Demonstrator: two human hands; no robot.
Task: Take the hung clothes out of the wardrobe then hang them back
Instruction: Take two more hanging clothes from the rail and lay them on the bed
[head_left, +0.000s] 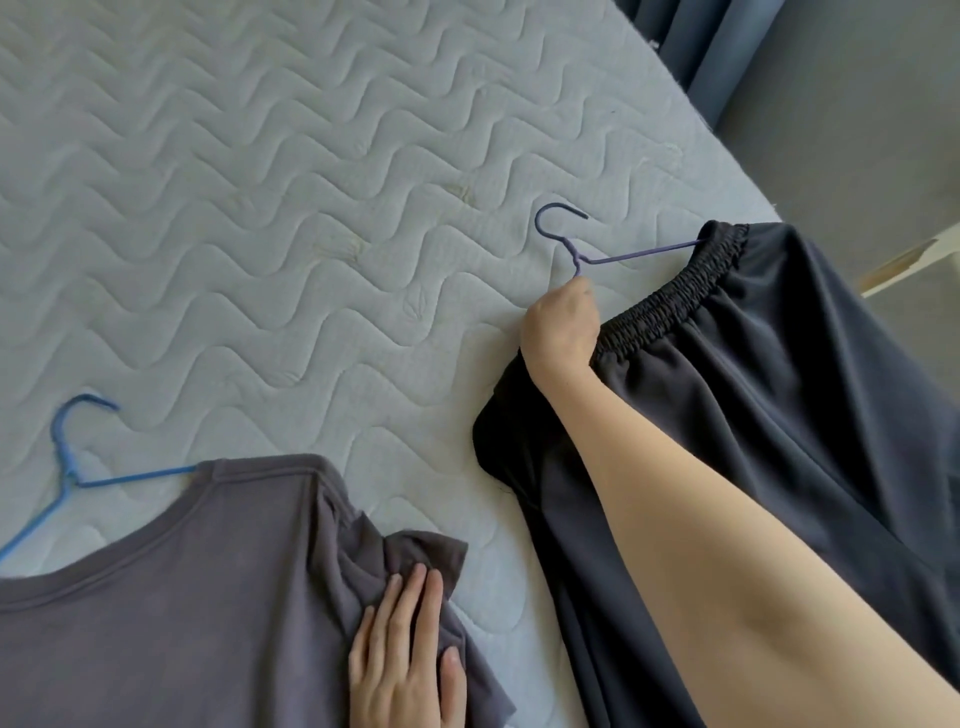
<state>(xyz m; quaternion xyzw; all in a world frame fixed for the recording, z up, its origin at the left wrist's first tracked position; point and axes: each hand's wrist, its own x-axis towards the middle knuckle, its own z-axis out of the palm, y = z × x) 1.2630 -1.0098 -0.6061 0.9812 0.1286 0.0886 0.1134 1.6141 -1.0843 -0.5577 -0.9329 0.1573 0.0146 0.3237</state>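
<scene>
A grey T-shirt (182, 613) lies on the mattress at the lower left, still on a blue hanger (67, 467) whose hook points away from me. My left hand (410, 654) rests flat on the shirt's crumpled sleeve, fingers together. At the right lies a black garment with an elastic waistband (753, 389) on a dark purple hanger (571, 249). My right hand (561, 322) is closed around that hanger just below its hook, at the waistband's edge. Most of each hanger is hidden inside its garment.
The quilted pale mattress (311, 208) fills most of the view. Its right edge runs diagonally, with grey floor (857, 130) beyond. Dark blue curtains (701, 36) hang at the top right. A white furniture edge (904, 265) shows at the far right.
</scene>
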